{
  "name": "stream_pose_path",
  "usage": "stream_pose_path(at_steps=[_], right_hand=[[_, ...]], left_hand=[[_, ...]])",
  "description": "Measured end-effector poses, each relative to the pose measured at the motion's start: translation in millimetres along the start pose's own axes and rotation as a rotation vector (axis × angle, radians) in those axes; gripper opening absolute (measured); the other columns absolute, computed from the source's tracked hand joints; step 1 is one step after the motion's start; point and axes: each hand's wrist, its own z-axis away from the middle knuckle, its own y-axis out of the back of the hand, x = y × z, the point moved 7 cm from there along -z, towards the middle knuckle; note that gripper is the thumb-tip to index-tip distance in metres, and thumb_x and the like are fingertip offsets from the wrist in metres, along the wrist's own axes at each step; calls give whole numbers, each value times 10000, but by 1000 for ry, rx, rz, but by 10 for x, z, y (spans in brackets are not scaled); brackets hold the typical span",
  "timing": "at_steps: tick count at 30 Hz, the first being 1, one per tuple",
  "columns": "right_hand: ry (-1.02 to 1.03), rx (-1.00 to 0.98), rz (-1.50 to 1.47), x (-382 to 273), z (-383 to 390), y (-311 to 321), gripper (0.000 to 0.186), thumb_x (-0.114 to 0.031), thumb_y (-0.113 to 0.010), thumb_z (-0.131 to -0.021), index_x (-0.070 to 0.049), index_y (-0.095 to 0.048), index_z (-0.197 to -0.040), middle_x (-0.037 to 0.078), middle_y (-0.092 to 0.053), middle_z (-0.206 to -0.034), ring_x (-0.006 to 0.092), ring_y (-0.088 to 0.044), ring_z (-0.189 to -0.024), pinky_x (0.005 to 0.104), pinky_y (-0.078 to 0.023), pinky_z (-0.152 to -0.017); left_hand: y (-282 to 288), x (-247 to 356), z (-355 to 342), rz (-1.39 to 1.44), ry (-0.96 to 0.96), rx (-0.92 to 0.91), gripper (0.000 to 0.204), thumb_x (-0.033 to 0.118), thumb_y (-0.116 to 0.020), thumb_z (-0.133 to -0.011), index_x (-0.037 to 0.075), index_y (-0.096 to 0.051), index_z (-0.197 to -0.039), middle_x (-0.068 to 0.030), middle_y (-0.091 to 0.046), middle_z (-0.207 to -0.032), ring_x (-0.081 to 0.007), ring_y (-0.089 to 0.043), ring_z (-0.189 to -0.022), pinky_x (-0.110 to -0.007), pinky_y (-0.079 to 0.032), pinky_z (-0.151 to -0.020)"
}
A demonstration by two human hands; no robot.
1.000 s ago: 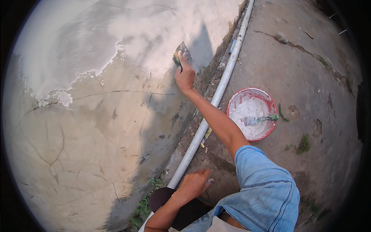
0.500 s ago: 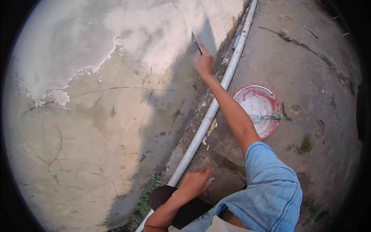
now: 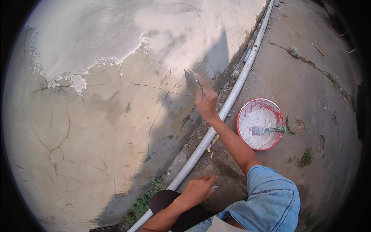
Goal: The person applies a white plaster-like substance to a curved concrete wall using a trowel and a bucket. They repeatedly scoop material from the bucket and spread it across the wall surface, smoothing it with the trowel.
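My right hand (image 3: 206, 101) is closed round the handle of a putty knife (image 3: 189, 77), whose flat metal blade lies at the cracked wall (image 3: 104, 135). Just above the blade runs the lower edge of a whitish, smoothed coat (image 3: 166, 46). Lower down, my left hand (image 3: 198, 189) hangs over my dark-clad knee (image 3: 160, 199), holding nothing, its thumb apart from the loosely bent fingers. To the right of my right forearm stands a red-rimmed bucket (image 3: 239, 133) with white paste (image 3: 251, 116) inside. A broad brush or scraper with a green handle (image 3: 276, 129) lies across the paste.
A pale pipe (image 3: 201, 149) runs along the foot of the wall, between it and the concrete ground (image 3: 278, 178). Green weeds (image 3: 143, 201) grow at the wall's base, and a tuft (image 3: 306, 157) sprouts right of the bucket. A stone (image 3: 294, 51) lies by a ground crack.
My right hand has brought the putty knife down the wall, from the white coat to its lower edge. The view has shifted slightly; my left hand stays over the knee.
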Motion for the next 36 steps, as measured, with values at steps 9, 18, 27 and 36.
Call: stream_pose_path(at_steps=[9,18,27,36], right_hand=[[24,146,164,68,-1001,-403,597,5,-529,-798,-63,-497,-1390,274,-556,-1295,395,-573,-1169,414,-487,-935],[455,-270,-79,-1435,181,-627,533,99,-559,-782,-43,-582,-1295,161,-643,-1232,319,-630,-1125,355,-538,-889],[93,327,244,-69,-1795,-86,462,-45,-519,-830,-85,-609,-1282,211,-693,-876,311,-657,-684,378,-508,-656],[501,-177,28,-1618,-254,-958,658,80,-679,-699,-83,-573,-1328,223,-551,-1332,377,-567,-1190,367,-530,-915]], left_hand=[[-12,-135,141,-48,21,4,412,262,-624,-904,-5,-558,-1212,-185,-641,-1020,-351,-632,-954,-421,-524,-806],[-26,-204,370,3,11,66,412,254,-623,-904,-13,-553,-1210,-204,-639,-1056,-364,-621,-1004,-422,-521,-836],[22,-304,345,17,-28,94,406,249,-632,-893,-9,-551,-1196,-188,-633,-1000,-364,-622,-968,-441,-518,-815],[54,-157,366,15,-77,144,418,251,-638,-891,-1,-545,-1212,-181,-635,-970,-356,-632,-930,-436,-523,-802]])
